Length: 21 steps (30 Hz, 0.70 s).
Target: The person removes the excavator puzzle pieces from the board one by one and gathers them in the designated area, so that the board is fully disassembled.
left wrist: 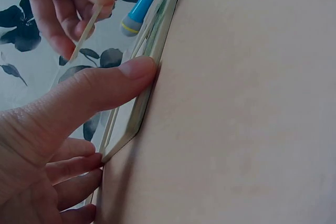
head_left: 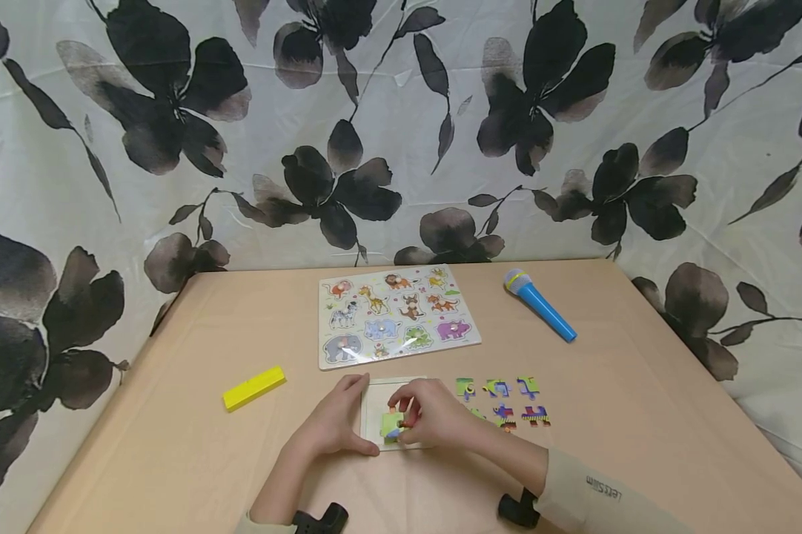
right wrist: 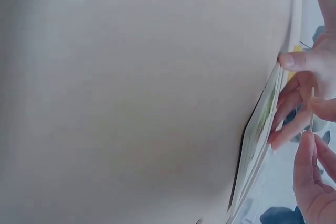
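A small white puzzle tray (head_left: 375, 397) lies on the table, with a green puzzle piece (head_left: 390, 426) in its lower part. My left hand (head_left: 333, 419) holds the tray at its left side, the thumb against the near edge and the fingers along the left edge in the left wrist view. Over the tray, my right hand (head_left: 441, 417) pinches a thin puzzle piece (left wrist: 85, 34) between thumb and fingers. That piece is seen edge-on and raised above the tray in both wrist views; its printed face is mostly hidden. Several loose puzzle pieces (head_left: 497, 389) lie right of the tray, some partly behind my right hand.
A larger animal puzzle board (head_left: 401, 317) lies behind the tray. Toward the back right is a blue toy microphone (head_left: 541, 305), and a yellow block (head_left: 254, 388) lies on the left. Floral cloth (head_left: 441, 215) hangs behind the wooden table (head_left: 194, 460).
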{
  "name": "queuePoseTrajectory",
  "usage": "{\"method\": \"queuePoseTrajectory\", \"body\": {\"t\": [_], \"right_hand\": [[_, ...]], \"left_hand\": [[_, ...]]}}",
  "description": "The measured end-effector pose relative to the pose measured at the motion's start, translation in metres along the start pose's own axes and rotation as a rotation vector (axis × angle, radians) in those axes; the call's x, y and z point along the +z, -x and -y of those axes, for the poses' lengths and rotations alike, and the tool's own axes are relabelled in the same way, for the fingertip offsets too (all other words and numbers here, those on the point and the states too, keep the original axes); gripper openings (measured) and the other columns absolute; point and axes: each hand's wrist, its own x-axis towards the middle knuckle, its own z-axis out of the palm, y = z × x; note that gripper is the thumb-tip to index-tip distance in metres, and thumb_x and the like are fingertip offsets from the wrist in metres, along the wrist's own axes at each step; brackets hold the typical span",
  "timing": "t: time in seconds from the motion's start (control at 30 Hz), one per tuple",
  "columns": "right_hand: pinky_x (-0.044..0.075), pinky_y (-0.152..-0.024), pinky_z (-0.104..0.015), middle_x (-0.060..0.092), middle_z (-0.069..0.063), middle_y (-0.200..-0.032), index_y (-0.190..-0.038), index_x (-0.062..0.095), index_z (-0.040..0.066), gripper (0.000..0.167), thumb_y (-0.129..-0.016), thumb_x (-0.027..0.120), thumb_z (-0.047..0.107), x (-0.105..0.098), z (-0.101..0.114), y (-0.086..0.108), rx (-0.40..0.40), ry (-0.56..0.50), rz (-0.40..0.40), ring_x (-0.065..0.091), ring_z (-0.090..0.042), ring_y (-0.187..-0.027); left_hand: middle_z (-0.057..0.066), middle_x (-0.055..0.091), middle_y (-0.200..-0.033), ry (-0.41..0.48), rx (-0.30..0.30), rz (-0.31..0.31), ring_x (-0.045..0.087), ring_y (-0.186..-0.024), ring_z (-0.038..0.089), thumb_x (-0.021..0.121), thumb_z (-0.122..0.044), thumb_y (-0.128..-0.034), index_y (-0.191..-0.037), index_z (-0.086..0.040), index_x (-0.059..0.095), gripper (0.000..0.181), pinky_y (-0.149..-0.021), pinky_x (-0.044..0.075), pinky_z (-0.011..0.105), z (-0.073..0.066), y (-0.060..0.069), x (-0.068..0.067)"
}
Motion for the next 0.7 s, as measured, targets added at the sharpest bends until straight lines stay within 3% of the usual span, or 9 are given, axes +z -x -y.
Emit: {"method": "queuePoseTrajectory", "body": {"t": [0.5, 0.7], "right_hand": [[0.049, -0.053, -0.019, 0.052, 0.002, -0.083, -0.099, 0.064, 0.004, 0.037, -0.065, 0.078, 0.001, -0.021, -0.022, 0.048, 0.066, 0.000, -0.047, 0.052, -0.011, -0.061], [0.048, -0.053, -0.019, 0.051, 0.001, -0.081, -0.098, 0.063, 0.005, 0.035, -0.066, 0.078, 0.003, -0.027, -0.035, 0.065, 0.085, -0.008, -0.021, 0.051, -0.009, -0.060]], "left_hand": [[0.018, 0.036, -0.136, 0.026, -0.041, 0.011, 0.039, -0.123, 0.035, 0.091, -0.030, -0.0471, -0.137, 0.007, 0.034, 0.112, -0.102, 0.035, 0.046, 0.000, 0.000, 0.001], [0.018, 0.037, -0.136, 0.034, -0.046, 0.010, 0.039, -0.122, 0.035, 0.091, -0.029, -0.0469, -0.137, 0.006, 0.034, 0.112, -0.101, 0.035, 0.046, 0.000, 0.000, 0.001]]}}
